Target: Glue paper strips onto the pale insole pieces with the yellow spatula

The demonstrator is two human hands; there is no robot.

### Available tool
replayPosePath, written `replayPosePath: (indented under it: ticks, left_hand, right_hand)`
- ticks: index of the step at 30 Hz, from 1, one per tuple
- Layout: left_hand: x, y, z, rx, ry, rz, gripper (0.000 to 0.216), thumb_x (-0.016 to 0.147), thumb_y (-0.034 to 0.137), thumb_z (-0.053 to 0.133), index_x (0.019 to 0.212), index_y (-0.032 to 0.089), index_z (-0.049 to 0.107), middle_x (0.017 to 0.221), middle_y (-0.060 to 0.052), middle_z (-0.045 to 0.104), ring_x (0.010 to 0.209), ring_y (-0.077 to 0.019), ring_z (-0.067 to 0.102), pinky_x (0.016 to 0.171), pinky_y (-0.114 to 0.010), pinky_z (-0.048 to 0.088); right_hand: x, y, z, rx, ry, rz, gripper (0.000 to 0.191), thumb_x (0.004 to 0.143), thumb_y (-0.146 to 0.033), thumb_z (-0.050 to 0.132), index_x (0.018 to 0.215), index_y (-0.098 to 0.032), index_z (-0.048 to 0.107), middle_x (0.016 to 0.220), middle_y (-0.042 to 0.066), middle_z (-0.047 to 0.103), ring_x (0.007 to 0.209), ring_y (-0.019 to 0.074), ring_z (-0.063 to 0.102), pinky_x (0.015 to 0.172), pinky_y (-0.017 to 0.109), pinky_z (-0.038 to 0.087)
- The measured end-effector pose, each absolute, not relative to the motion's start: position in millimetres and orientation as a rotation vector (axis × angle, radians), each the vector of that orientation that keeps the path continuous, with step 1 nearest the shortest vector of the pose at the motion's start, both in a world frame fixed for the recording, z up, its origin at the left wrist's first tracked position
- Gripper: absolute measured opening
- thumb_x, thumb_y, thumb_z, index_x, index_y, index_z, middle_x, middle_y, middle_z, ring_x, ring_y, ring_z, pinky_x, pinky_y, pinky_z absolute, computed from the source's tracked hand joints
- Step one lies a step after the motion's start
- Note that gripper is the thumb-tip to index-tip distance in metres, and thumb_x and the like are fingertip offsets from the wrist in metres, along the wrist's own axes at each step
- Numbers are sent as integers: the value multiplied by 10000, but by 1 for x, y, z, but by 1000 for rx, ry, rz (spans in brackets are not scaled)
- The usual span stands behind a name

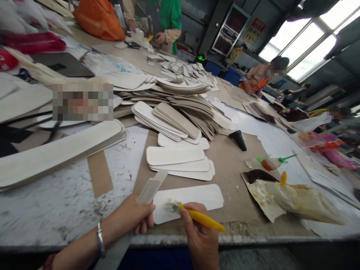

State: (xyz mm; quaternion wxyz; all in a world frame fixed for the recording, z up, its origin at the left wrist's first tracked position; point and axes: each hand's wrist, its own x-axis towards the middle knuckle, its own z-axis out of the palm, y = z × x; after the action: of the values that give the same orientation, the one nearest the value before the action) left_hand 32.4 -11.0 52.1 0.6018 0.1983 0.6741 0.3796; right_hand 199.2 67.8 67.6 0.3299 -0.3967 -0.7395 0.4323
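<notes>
My left hand (142, 214), with a bracelet at the wrist, is closed around a long translucent strip (152, 186) that slants up past the knuckles. Its fingertips are at the left end of a white rounded board piece (197, 197) lying flat near the table edge. A brush (202, 219) with a yellow handle is pinched in my right hand (201, 236); its bristles touch the board's surface, where some whitish paste shows. Just beyond lies a small fanned stack of similar white pieces (177, 155).
Larger stacks of board pieces (194, 101) fill the middle of the table (112, 213). To the right lie a stained bag (303, 198) with a yellow tip, glue bottles (271, 163) and a black cone (238, 140). Co-workers (170, 22) are at the far tables.
</notes>
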Motion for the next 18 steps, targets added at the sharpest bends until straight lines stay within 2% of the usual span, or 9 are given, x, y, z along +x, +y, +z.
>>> replayPosePath:
  ticks: [3, 9, 14, 18]
  left_hand:
    - [32, -12, 48, 453, 1566, 898, 366, 587, 474, 448, 448, 147, 536, 425, -40, 522, 360, -106, 421, 401, -232, 315]
    - [32, -14, 43, 452, 1549, 909, 388, 594, 502, 477, 458, 145, 550, 420, -37, 529, 355, -111, 429, 404, -237, 327]
    - [34, -16, 48, 391, 1598, 943, 436, 579, 551, 516, 425, 146, 558, 365, -28, 500, 354, -110, 429, 413, -231, 328]
    - [34, -18, 42, 402, 1575, 957, 465, 570, 585, 555, 413, 147, 570, 351, -36, 512, 332, -109, 421, 400, -233, 324]
  right_hand:
    - [205, 74, 70, -1083, -1982, 933, 129, 800, -317, 592, 813, -197, 636, 811, 56, 614, 806, 202, 564, 767, 322, 467]
    - [209, 83, 64, -1062, -2049, 1052, 160, 833, -328, 546, 832, -189, 625, 776, 47, 618, 722, 178, 584, 684, 298, 485]
    - [246, 132, 69, -1192, -2079, 468, 205, 794, -372, 586, 819, -175, 637, 807, 78, 646, 763, 210, 604, 744, 350, 481]
    - [268, 151, 80, -1154, -2122, 265, 191, 825, -351, 549, 842, -182, 636, 814, 88, 650, 788, 211, 610, 754, 352, 488]
